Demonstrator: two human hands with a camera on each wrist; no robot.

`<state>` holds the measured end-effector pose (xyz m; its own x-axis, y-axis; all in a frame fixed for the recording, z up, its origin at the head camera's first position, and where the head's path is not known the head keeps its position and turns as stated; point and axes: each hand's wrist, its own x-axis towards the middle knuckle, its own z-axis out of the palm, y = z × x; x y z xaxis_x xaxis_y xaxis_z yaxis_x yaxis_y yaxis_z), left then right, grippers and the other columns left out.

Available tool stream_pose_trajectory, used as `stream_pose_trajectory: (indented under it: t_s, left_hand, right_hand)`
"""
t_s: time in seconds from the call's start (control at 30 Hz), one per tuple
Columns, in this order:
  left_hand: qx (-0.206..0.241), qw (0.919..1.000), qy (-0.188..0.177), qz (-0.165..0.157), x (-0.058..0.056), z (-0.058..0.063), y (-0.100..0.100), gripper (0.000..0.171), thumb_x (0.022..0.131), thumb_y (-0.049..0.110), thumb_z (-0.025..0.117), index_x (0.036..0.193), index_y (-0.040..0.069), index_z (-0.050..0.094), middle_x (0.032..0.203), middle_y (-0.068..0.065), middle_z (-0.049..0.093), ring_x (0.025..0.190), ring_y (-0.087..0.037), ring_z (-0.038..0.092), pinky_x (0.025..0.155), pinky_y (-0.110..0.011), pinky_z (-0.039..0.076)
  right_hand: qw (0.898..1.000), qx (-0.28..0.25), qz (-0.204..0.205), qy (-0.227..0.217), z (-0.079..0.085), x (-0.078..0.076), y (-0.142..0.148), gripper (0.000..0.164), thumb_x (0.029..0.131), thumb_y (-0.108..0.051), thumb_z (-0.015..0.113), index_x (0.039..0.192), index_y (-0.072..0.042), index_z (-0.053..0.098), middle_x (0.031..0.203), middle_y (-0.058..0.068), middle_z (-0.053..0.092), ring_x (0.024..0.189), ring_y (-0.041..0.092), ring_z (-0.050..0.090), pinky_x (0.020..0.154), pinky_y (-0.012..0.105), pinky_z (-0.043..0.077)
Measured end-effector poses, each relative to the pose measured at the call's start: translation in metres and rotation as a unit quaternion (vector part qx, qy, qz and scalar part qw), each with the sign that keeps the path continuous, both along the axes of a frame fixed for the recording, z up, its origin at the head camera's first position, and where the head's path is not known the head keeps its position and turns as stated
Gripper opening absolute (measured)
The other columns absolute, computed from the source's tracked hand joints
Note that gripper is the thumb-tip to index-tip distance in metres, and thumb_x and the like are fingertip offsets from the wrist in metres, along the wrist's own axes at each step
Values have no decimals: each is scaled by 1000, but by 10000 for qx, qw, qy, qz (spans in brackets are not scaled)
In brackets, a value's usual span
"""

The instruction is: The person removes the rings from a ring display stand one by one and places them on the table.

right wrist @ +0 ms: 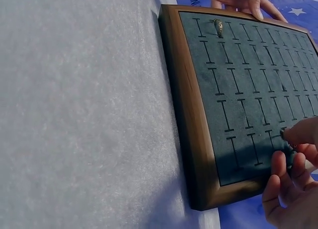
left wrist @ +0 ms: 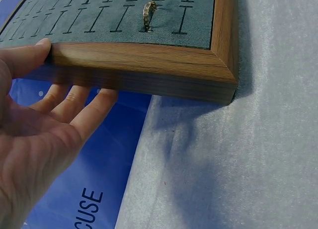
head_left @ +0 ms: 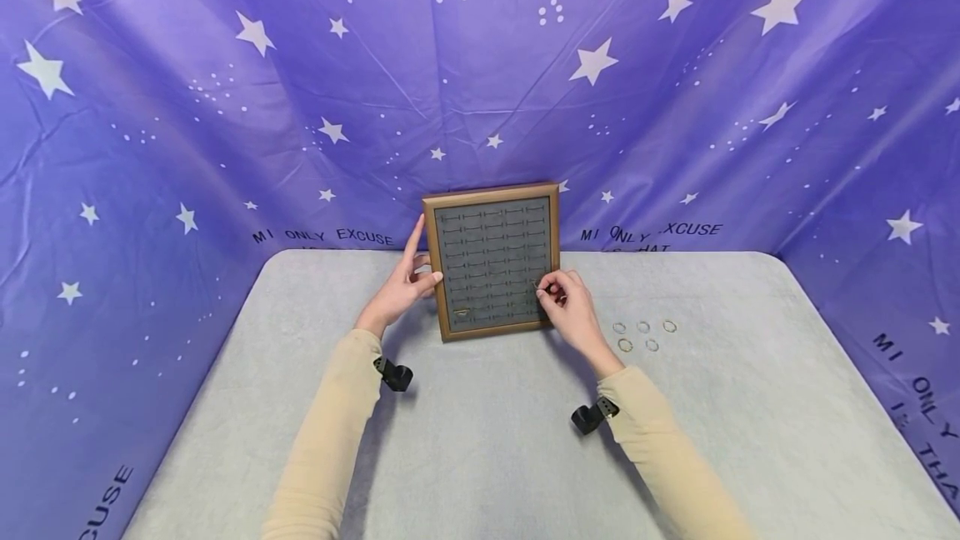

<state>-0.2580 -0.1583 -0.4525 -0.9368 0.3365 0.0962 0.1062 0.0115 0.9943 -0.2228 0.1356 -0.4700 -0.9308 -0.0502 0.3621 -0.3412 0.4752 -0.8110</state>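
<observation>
A ring display tray (head_left: 496, 273) with a wooden frame and a dark slotted pad stands tilted up on the table. My left hand (head_left: 402, 290) grips its left edge, thumb on the frame and fingers at the side and back, clearer in the left wrist view, where the hand (left wrist: 44, 124) shows large. One gold ring (left wrist: 148, 15) sits in a slot near the tray's lower left corner. At the right part of the pad, my right hand (head_left: 567, 307) pinches a small ring (head_left: 536, 284) against a slot. Fingers (right wrist: 293, 174) hide most of that ring in the right wrist view.
Several loose rings (head_left: 643, 327) lie in two rows on the pale table (head_left: 480, 440), right of the tray. Behind the table hangs a purple star-patterned cloth (head_left: 450, 65), close to the tray's top edge.
</observation>
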Motion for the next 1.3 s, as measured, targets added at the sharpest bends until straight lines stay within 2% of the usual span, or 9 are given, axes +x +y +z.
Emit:
stream_pose_trajectory:
  t_s: [0.17,0.47,1.0,1.3]
  left_hand:
    - [-86,9999,55,33,0,0,0,95,95,-5,54,149,55,4,131,-26,49,104,-30,58,78,-40,54]
    - [-82,9999,91,1,1,0,-1,94,95,-5,54,151,51,2,130,-27,49,102,-29,58,77,-38,54]
    - [59,10000,34,-34,0,1,0,96,95,-7,52,149,56,4,132,-26,48,107,-31,57,80,-41,54]
    - [92,10000,-27,-9,1,0,0,97,94,-8,52,148,57,5,132,-26,49,107,-31,57,80,-40,55]
  right_hand:
    - [9998,-146,137,1,-1,7,3,8,84,4,64,86,-3,59,90,12,50,77,21,53,62,21,42]
    - [9989,-355,72,-301,-7,17,14,5,86,3,63,89,1,60,95,13,53,81,23,57,65,20,44]
    - [9993,-110,-15,-360,-18,25,38,8,84,8,64,89,3,61,96,16,55,79,23,56,66,18,42]
    - [9993,205,-130,-273,-24,31,60,9,83,9,63,89,3,61,94,17,56,78,21,56,68,20,45]
